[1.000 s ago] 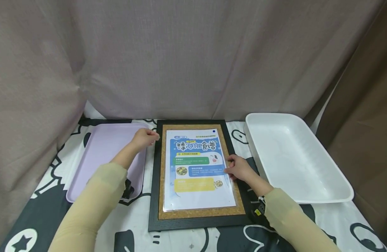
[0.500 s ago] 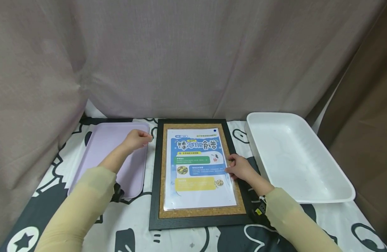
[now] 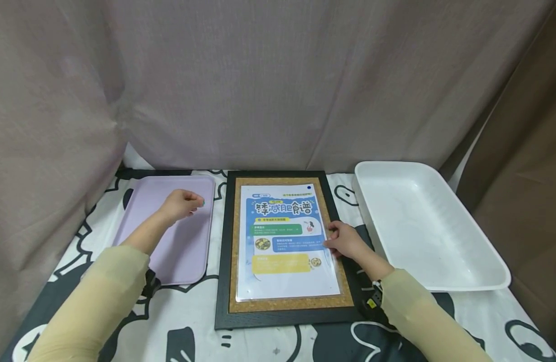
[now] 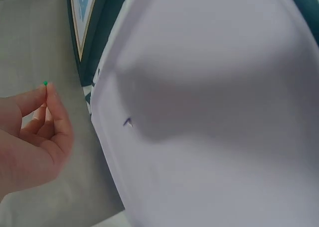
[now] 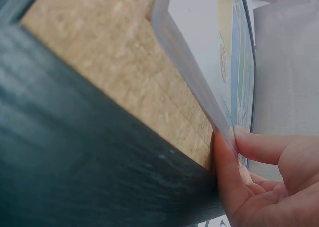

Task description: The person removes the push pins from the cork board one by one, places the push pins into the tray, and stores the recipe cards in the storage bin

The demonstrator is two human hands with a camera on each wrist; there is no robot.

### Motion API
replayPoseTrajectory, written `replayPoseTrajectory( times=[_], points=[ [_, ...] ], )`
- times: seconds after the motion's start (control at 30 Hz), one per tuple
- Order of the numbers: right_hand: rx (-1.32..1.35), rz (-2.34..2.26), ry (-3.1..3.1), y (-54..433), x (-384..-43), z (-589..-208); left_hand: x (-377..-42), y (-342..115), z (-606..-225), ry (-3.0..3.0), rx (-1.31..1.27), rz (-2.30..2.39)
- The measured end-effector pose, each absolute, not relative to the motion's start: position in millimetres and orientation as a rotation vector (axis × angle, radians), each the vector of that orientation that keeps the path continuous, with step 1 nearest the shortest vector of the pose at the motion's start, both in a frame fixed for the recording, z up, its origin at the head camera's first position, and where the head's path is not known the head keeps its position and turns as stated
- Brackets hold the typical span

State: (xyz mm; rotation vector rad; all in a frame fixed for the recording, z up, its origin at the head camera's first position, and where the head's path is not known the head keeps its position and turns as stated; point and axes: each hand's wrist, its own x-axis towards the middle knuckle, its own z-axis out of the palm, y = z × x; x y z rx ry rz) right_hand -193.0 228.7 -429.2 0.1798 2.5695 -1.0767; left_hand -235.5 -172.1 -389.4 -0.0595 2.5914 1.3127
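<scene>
My left hand (image 3: 180, 205) is over the lilac tray (image 3: 144, 201), pinching a green push pin (image 4: 45, 82) between thumb and fingertips; only its small green end shows. A laminated sheet (image 3: 287, 289) with blue, green and yellow print lies on a cork board (image 3: 291, 304) in a black frame (image 3: 222, 281). At its top right corner sits a dark blue push pin (image 3: 309, 187). My right hand (image 3: 345, 241) pinches the sheet's right edge, thumb on top and a finger underneath. In the right wrist view that edge is lifted off the cork.
On the tray, the left wrist view shows a tiny dark and pale object (image 4: 128, 122), too small to name. A deep white tub (image 3: 422, 226) stands right of the board. Grey curtains (image 3: 259, 90) hang behind the patterned tablecloth (image 3: 255, 347).
My left hand has moved left, from the frame's top left edge to over the lilac tray. The right hand keeps its pinch on the sheet and has hardly moved.
</scene>
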Motion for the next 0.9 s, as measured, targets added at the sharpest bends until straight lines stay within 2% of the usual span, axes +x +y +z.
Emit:
replayPoseTrajectory(
  times=[0.9],
  points=[
    [0.165,-1.099,2.555,228.7,-192.9,-428.1,-215.9,-214.1,-410.3,2.646,-0.136,1.247]
  ],
)
